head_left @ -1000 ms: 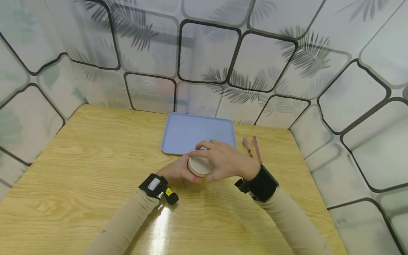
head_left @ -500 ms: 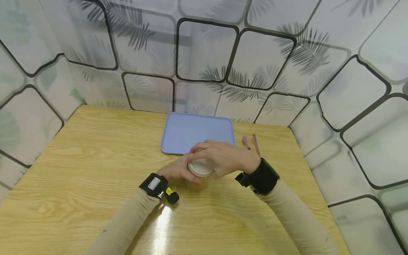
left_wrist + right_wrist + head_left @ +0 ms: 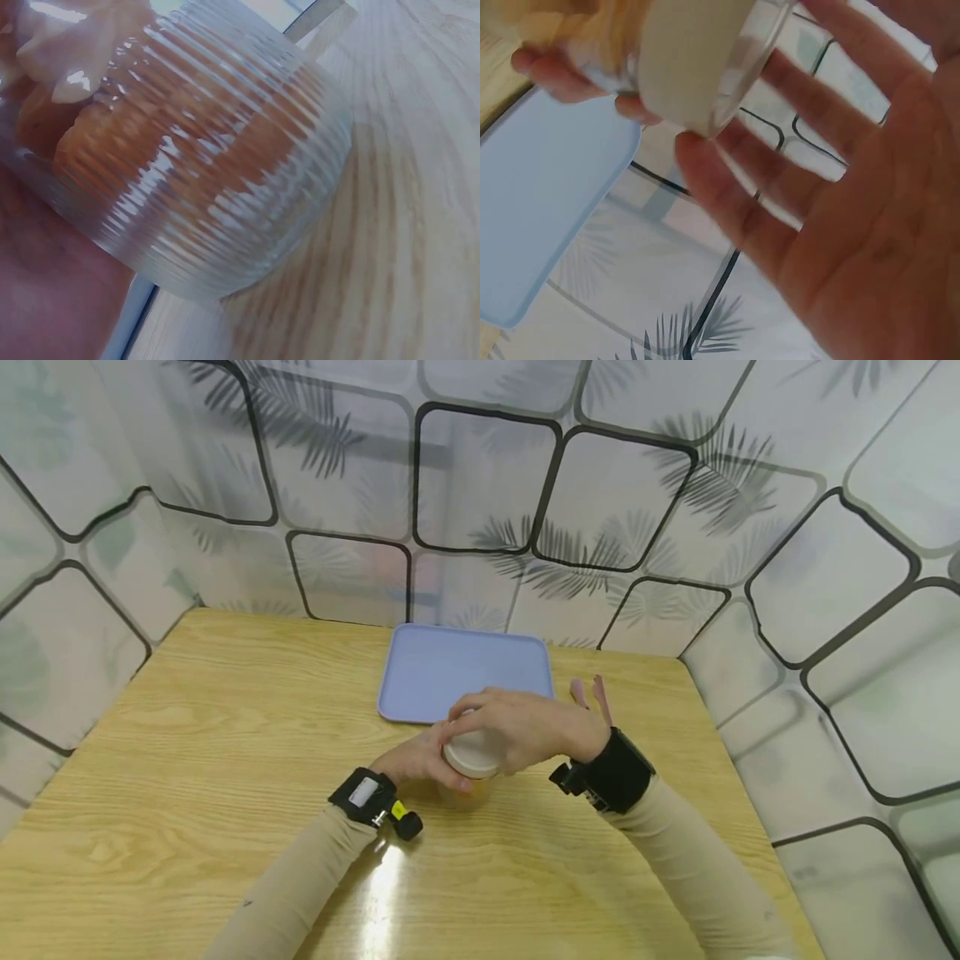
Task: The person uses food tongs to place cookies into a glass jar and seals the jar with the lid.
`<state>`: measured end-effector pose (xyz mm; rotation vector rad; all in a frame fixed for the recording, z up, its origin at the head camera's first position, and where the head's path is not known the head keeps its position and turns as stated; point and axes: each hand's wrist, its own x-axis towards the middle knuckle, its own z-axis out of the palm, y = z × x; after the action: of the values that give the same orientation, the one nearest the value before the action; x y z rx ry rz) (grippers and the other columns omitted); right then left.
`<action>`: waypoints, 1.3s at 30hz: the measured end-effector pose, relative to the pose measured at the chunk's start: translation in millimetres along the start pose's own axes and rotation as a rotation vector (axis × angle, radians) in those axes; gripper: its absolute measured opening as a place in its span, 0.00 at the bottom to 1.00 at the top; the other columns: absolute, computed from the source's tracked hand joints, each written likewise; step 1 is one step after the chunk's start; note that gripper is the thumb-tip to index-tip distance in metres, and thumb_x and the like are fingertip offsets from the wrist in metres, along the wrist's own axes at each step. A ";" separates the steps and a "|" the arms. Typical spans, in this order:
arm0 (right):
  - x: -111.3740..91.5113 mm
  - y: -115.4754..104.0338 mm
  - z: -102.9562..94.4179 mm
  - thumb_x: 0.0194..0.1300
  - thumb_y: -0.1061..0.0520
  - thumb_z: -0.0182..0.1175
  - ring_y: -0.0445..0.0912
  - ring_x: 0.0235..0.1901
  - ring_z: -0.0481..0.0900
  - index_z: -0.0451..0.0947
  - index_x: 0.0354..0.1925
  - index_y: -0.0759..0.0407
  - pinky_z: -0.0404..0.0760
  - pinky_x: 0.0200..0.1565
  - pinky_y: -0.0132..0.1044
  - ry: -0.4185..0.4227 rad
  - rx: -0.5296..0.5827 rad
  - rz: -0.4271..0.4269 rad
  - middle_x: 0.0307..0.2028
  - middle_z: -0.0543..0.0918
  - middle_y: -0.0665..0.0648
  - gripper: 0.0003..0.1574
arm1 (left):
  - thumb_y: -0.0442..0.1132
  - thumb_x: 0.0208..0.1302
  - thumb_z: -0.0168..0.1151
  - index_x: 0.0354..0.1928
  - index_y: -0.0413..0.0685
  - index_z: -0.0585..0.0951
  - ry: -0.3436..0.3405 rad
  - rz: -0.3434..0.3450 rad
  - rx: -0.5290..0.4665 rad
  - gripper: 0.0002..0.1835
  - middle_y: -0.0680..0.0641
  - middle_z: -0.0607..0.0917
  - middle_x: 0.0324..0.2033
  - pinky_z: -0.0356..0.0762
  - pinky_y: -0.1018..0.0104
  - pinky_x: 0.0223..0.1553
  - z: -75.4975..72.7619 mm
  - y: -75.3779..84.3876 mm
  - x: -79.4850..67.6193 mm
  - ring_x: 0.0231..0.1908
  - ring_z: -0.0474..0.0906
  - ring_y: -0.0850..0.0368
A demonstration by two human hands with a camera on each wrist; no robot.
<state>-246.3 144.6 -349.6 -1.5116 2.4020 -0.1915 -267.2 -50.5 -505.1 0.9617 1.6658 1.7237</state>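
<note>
A ribbed clear glass jar [image 3: 225, 157] with orange-brown pieces inside is held low over the wooden table, its base tilted in the left wrist view. My left hand [image 3: 420, 760] grips the jar's side, thumb toward me. On top sits a cream-white lid [image 3: 474, 755]. My right hand [image 3: 528, 727] arches over this lid, its fingers curled to the edge. From the right wrist, fingertips [image 3: 694, 150] touch the lid's rim while the palm stays apart from it. Most of the jar's body is hidden by the hands in the head view.
Just beyond the hands lies a blue rectangular tray [image 3: 457, 664]. Two slim pink utensils, one with a rounded end [image 3: 578, 691], lie right of it. The wooden table [image 3: 225, 735] meets patterned curtains [image 3: 487, 477] at the back and sides.
The right hand has turned slightly about the lid, its thumb slipping out of sight behind the edge. More of the jar's orange contents shows below the lid. The left hand stays nearly still.
</note>
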 end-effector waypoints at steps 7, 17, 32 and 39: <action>0.4 -6.3 7.1 0.54 0.40 0.75 0.47 0.46 0.79 0.78 0.66 0.49 0.82 0.47 0.41 0.078 -0.062 0.204 0.52 0.81 0.55 0.43 | 0.31 0.47 0.78 0.70 0.38 0.64 0.056 0.060 -0.004 0.47 0.41 0.78 0.58 0.71 0.58 0.65 8.1 -1.3 -2.3 0.57 0.76 0.51; 6.2 -18.0 36.2 0.52 0.24 0.66 0.45 0.26 0.76 0.81 0.39 0.56 0.75 0.23 0.36 0.374 -0.187 0.480 0.28 0.80 0.53 0.39 | 0.28 0.44 0.77 0.69 0.44 0.65 0.204 0.137 0.038 0.48 0.42 0.76 0.58 0.75 0.59 0.60 21.0 -4.3 -3.1 0.56 0.74 0.50; -16.5 -5.8 29.0 0.64 0.48 0.67 0.58 0.67 0.71 0.79 0.61 0.56 0.74 0.64 0.55 0.309 0.124 0.194 0.66 0.76 0.61 0.29 | 0.30 0.47 0.77 0.74 0.46 0.62 0.257 0.180 0.026 0.51 0.39 0.74 0.63 0.72 0.57 0.63 26.7 -6.8 -0.4 0.59 0.75 0.49; -15.8 -5.5 33.5 0.58 0.41 0.73 0.53 0.57 0.77 0.79 0.63 0.53 0.80 0.55 0.49 0.308 0.088 0.252 0.59 0.79 0.57 0.38 | 0.30 0.47 0.78 0.76 0.48 0.60 0.260 0.156 0.030 0.53 0.40 0.72 0.66 0.70 0.54 0.65 26.2 -5.4 -0.9 0.62 0.71 0.48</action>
<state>-224.6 157.9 -377.0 -1.1999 2.7530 -0.4984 -246.2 -35.1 -511.2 0.9346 1.8232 2.0044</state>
